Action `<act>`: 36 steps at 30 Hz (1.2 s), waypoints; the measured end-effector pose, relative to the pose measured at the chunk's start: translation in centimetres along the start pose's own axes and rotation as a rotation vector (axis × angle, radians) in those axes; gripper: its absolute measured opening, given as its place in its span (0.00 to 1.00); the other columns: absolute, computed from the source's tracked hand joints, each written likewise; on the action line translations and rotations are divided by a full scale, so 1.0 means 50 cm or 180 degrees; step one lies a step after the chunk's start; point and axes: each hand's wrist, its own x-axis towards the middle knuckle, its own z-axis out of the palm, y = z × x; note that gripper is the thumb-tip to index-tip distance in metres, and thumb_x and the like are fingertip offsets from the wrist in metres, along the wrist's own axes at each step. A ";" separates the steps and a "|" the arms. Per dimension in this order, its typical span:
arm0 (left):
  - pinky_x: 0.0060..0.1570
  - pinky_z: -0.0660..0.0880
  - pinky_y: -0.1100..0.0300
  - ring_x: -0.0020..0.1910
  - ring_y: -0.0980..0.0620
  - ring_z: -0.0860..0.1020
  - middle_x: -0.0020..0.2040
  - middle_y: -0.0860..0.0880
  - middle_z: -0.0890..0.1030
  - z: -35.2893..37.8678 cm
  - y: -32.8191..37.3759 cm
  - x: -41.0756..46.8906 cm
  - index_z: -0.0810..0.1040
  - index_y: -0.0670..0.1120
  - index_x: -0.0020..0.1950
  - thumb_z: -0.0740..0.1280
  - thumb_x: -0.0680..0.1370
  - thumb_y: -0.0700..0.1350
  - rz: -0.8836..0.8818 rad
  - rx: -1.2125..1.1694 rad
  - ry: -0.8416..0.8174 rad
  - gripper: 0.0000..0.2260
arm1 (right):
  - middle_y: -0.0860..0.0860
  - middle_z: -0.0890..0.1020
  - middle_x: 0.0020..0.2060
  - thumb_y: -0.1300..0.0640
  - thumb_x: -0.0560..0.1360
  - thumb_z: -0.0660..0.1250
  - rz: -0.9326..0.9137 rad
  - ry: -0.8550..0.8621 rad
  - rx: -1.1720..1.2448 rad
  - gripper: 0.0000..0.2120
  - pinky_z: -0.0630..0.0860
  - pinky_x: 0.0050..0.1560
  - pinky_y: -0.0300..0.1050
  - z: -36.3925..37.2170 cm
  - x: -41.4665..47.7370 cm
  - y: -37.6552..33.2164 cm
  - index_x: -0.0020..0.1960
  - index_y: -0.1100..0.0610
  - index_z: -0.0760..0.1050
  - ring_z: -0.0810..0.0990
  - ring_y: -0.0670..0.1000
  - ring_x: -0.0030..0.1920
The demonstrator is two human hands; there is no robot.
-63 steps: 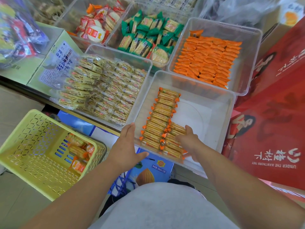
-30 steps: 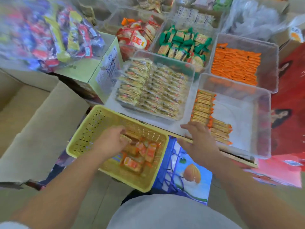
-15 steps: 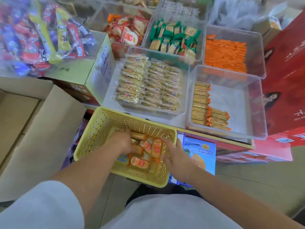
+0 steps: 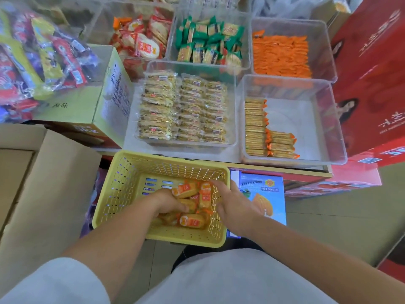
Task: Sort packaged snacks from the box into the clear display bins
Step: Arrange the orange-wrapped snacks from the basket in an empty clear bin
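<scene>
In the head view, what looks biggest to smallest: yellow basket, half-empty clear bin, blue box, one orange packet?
1. Yellow basket and half-empty clear bin: much alike; the basket is nearer the camera, so I won't rank them.
2. Blue box, partly hidden.
3. Orange packet.

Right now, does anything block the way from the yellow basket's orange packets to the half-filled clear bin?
Nothing visible does. The orange packets must only clear the wall of the yellow basket and the near wall of the clear bin.

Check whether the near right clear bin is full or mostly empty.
Mostly empty: the bin holds cracker packs along its left side only; the remaining floor is bare.
</scene>
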 end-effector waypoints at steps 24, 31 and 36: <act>0.62 0.78 0.51 0.58 0.47 0.79 0.60 0.48 0.80 0.044 0.073 -0.012 0.76 0.47 0.67 0.82 0.67 0.47 0.0297 0.1350 -0.0647 0.30 | 0.53 0.67 0.65 0.56 0.81 0.56 -0.0050 0.0040 0.0172 0.30 0.72 0.44 0.50 0.001 0.002 0.007 0.78 0.40 0.49 0.72 0.53 0.47; 0.56 0.77 0.57 0.63 0.47 0.79 0.71 0.48 0.77 -0.052 0.058 -0.083 0.67 0.49 0.79 0.81 0.66 0.53 0.0419 0.1666 -0.0351 0.45 | 0.54 0.66 0.65 0.55 0.81 0.57 -0.0126 -0.0109 0.0212 0.31 0.74 0.46 0.51 -0.012 -0.001 0.011 0.78 0.39 0.48 0.75 0.54 0.50; 0.42 0.80 0.53 0.38 0.52 0.85 0.42 0.49 0.87 -0.103 0.037 -0.170 0.81 0.45 0.61 0.83 0.65 0.42 0.0875 -0.0315 0.0191 0.26 | 0.47 0.43 0.80 0.37 0.78 0.63 -0.0304 0.0174 -0.0375 0.33 0.60 0.73 0.61 -0.051 -0.027 -0.004 0.78 0.38 0.54 0.54 0.57 0.78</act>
